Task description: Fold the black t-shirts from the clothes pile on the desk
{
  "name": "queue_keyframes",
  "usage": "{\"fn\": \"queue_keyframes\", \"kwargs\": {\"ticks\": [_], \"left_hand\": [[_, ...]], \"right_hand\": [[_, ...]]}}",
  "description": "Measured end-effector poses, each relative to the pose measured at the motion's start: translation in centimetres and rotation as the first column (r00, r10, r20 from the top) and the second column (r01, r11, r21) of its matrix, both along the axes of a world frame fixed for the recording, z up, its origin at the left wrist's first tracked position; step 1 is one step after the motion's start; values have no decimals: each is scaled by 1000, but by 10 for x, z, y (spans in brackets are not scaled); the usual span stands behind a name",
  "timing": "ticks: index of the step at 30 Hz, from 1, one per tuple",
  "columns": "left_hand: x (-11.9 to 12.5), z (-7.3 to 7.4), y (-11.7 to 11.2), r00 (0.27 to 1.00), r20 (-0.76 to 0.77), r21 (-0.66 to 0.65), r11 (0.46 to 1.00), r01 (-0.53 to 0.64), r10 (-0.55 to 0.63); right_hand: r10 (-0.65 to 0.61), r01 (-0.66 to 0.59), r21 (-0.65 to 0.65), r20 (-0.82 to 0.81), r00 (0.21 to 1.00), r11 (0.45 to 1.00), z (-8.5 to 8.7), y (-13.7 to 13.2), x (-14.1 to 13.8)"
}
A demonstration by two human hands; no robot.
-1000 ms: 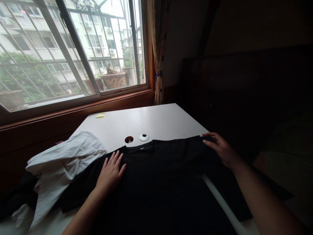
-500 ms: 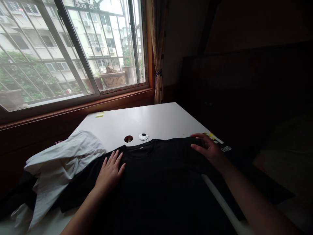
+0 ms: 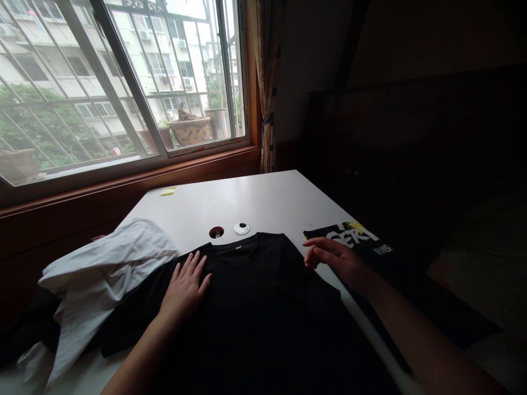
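Note:
A black T-shirt (image 3: 247, 312) lies spread on the white table, its neckline toward the window and a small pale label inside the collar. My left hand (image 3: 186, 285) rests flat on the shirt near the shoulder at the left, fingers stretched out. Just off the opposite shoulder hovers my right hand (image 3: 335, 260), its fingers loosely bent and apart, with nothing visible in them. The sleeve on that side now lies inward over the shirt body. Beyond the right hand is a dark printed garment (image 3: 362, 238) with white letters and yellow marks.
A crumpled white cloth (image 3: 111, 263) lies at the left, beside the black sleeve. The white table (image 3: 247, 197) has a round hole (image 3: 216, 232) and a round metal grommet (image 3: 241, 227). A yellow sticky note (image 3: 168, 191) is near the far edge, below the barred window (image 3: 177, 82).
My right hand has moved left and slightly down, off the T-shirt's shoulder. That sleeve has shifted inward, uncovering table and the printed garment's lettering. My left hand has stayed put.

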State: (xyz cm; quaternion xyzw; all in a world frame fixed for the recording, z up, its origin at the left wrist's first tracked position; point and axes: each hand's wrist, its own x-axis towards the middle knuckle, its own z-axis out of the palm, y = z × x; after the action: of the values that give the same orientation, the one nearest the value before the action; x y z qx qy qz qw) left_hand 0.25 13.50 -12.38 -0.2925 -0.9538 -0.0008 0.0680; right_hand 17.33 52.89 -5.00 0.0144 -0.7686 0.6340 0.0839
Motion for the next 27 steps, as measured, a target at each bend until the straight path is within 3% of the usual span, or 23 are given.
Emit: {"fn": "queue_keyframes", "kwargs": {"ticks": [3,5,9,13,17,24,27], "left_hand": [[1,1,0,1000,-1,12,1000,4,-4],[1,1,0,1000,0,16,1000,7,-7],[1,0,0,1000,-3,21,1000,8,-8],[0,-1,-1,1000,-4,20,1000,10,-10],[0,0,0,1000,-5,13,1000,4,-4],[1,1,0,1000,0,-1,1000,6,-6],[1,1,0,1000,5,-6,1000,1,-1]], "right_hand": [[-105,101,203,8,994,974,-7,9,-4],[-138,125,379,7,990,917,-11,13,-6],[-54,8,613,57,997,790,-16,16,-8],[-13,-104,650,174,985,753,-18,16,-6],[-6,-122,685,183,983,718,-21,19,-6],[-74,34,778,17,997,627,-29,23,-10],[-8,108,798,-129,992,593,-31,10,-16]]}}
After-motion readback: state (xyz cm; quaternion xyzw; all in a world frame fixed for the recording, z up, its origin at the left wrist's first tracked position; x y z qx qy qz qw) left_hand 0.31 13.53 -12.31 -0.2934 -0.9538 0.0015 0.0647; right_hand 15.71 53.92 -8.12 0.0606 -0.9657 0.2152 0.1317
